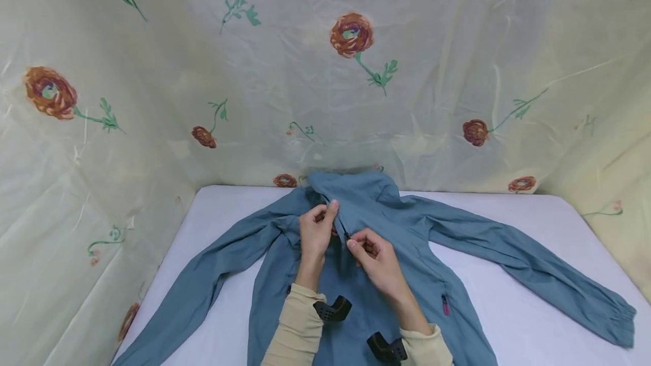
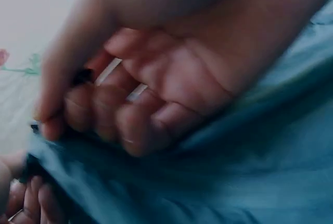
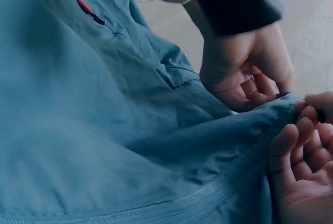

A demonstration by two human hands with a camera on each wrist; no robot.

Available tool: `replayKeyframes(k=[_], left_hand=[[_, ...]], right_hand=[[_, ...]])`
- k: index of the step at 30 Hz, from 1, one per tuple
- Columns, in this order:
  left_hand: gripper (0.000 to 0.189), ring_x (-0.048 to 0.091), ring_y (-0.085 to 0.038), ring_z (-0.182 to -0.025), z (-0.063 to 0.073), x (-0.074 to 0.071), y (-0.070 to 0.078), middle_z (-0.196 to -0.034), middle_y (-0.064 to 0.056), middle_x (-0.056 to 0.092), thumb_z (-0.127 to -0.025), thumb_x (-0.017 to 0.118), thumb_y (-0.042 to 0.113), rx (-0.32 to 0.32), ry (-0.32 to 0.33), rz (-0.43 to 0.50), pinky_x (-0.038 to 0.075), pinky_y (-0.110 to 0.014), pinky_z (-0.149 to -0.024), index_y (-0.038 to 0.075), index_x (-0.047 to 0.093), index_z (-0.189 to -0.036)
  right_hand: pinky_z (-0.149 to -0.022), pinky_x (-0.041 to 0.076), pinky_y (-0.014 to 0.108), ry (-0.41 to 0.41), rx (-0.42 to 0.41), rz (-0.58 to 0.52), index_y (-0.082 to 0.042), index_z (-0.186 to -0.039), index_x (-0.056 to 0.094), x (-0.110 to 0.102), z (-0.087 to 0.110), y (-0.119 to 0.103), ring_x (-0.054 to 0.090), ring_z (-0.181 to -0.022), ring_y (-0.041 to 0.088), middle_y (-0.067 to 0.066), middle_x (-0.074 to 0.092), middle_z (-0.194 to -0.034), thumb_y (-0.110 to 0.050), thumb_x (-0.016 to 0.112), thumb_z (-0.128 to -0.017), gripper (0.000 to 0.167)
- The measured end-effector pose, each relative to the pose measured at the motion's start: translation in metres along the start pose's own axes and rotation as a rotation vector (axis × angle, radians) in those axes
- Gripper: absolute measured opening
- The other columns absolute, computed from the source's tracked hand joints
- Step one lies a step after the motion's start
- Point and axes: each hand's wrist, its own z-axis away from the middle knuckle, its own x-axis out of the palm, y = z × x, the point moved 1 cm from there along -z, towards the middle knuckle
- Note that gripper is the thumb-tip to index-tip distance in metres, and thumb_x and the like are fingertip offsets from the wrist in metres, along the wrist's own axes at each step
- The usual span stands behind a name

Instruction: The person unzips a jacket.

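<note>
A blue zip-up jacket (image 1: 366,196) lies spread out, its collar at the far edge of the table. Near the collar, my left hand (image 1: 315,233) pinches the jacket's front edge between thumb and fingers; in the left wrist view that hand (image 2: 156,83) has its other fingers curled in over the cloth. Lower on the same edge, my right hand (image 1: 377,258) pinches at a small dark zipper pull (image 1: 348,235). The right wrist view shows the right hand (image 3: 307,177) at the raised edge, fingertips close to the left hand (image 3: 247,68). Zipper teeth (image 3: 192,202) run along this edge.
The jacket's sleeves reach out to both sides over the white table (image 1: 508,281). A pocket zipper with a red pull (image 1: 445,305) sits on the jacket's right side. Flower-printed curtains (image 1: 432,100) hang behind and beside the table. Both wrists carry black cameras (image 1: 333,309).
</note>
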Motion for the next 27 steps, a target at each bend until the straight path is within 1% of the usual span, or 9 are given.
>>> replayKeyframes(k=[2, 4, 6, 8, 13, 16, 21, 23, 27], left_hand=[[0.055, 0.047, -0.012, -0.045, 0.001, 0.000, 0.000, -0.051, 0.001, 0.052, -0.090, 0.056, 0.051, -0.063, -0.091, -0.012, 0.045, -0.027, -0.047, 0.000, 0.064, -0.071], [0.064, 0.050, -0.012, -0.047, 0.003, -0.001, 0.001, -0.055, -0.001, 0.054, -0.091, 0.047, 0.060, -0.114, -0.229, -0.051, 0.044, -0.025, -0.048, 0.002, 0.064, -0.073], [0.067, 0.053, -0.013, -0.052, 0.004, -0.003, -0.002, -0.061, -0.002, 0.057, -0.093, 0.042, 0.062, -0.133, -0.380, -0.077, 0.046, -0.026, -0.051, 0.000, 0.063, -0.076], [0.059, 0.054, -0.013, -0.057, 0.005, -0.003, -0.001, -0.067, -0.002, 0.058, -0.095, 0.042, 0.056, -0.124, -0.448, -0.079, 0.047, -0.025, -0.054, 0.003, 0.063, -0.081], [0.045, 0.048, -0.012, -0.058, 0.005, 0.001, -0.003, -0.063, 0.002, 0.051, -0.095, 0.052, 0.044, -0.098, -0.401, -0.014, 0.045, -0.025, -0.054, 0.009, 0.052, -0.066], [0.037, 0.047, -0.011, -0.057, 0.004, 0.002, -0.003, -0.062, 0.004, 0.049, -0.093, 0.058, 0.040, -0.100, -0.383, 0.007, 0.044, -0.024, -0.054, 0.010, 0.058, -0.071], [0.035, 0.044, -0.011, -0.054, 0.004, 0.004, -0.003, -0.057, 0.004, 0.044, -0.090, 0.064, 0.037, -0.044, -0.343, 0.015, 0.042, -0.023, -0.054, 0.004, 0.064, -0.080], [0.038, 0.042, -0.011, -0.051, 0.004, 0.005, -0.004, -0.055, 0.004, 0.041, -0.089, 0.065, 0.038, -0.033, -0.304, 0.024, 0.040, -0.023, -0.053, 0.003, 0.061, -0.076], [0.035, 0.043, -0.010, -0.051, 0.002, 0.008, -0.004, -0.055, 0.005, 0.046, -0.087, 0.066, 0.040, -0.055, -0.190, 0.069, 0.039, -0.023, -0.052, 0.007, 0.064, -0.076]], right_hand=[[-0.053, 0.046, 0.032, 0.046, 0.003, -0.022, 0.002, -0.094, 0.060, -0.001, -0.001, 0.006, 0.050, -0.056, 0.023, 0.017, 0.055, -0.073, -0.014, 0.059, -0.094, 0.016], [-0.052, 0.045, 0.032, 0.105, 0.006, -0.059, 0.000, -0.094, 0.061, -0.004, -0.003, 0.016, 0.050, -0.056, 0.020, 0.010, 0.053, -0.069, -0.018, 0.060, -0.094, 0.018], [-0.052, 0.045, 0.032, 0.149, 0.014, -0.081, -0.001, -0.094, 0.060, -0.006, -0.004, 0.023, 0.050, -0.056, 0.018, 0.005, 0.052, -0.067, -0.021, 0.061, -0.093, 0.020], [-0.052, 0.044, 0.032, 0.160, 0.023, -0.085, -0.002, -0.094, 0.060, -0.007, -0.003, 0.023, 0.049, -0.056, 0.017, 0.004, 0.052, -0.067, -0.021, 0.061, -0.093, 0.020], [-0.051, 0.044, 0.033, 0.120, 0.009, -0.058, -0.001, -0.092, 0.060, -0.006, -0.002, 0.023, 0.049, -0.055, 0.017, 0.005, 0.051, -0.066, -0.021, 0.061, -0.093, 0.020], [-0.051, 0.044, 0.033, 0.107, -0.002, -0.054, -0.001, -0.092, 0.061, -0.005, -0.003, 0.023, 0.049, -0.055, 0.016, 0.008, 0.052, -0.069, -0.021, 0.061, -0.093, 0.020], [-0.050, 0.044, 0.029, 0.090, -0.007, -0.016, -0.004, -0.092, 0.061, -0.004, -0.003, 0.023, 0.050, -0.056, 0.015, 0.015, 0.056, -0.075, -0.023, 0.061, -0.094, 0.019], [-0.050, 0.043, 0.028, 0.086, 0.002, 0.004, -0.005, -0.091, 0.061, -0.004, -0.003, 0.022, 0.050, -0.056, 0.015, 0.016, 0.056, -0.076, -0.024, 0.060, -0.094, 0.019], [-0.050, 0.043, 0.027, 0.073, 0.010, 0.030, -0.006, -0.092, 0.061, -0.005, -0.005, 0.020, 0.050, -0.055, 0.014, 0.017, 0.056, -0.075, -0.024, 0.060, -0.094, 0.019]])
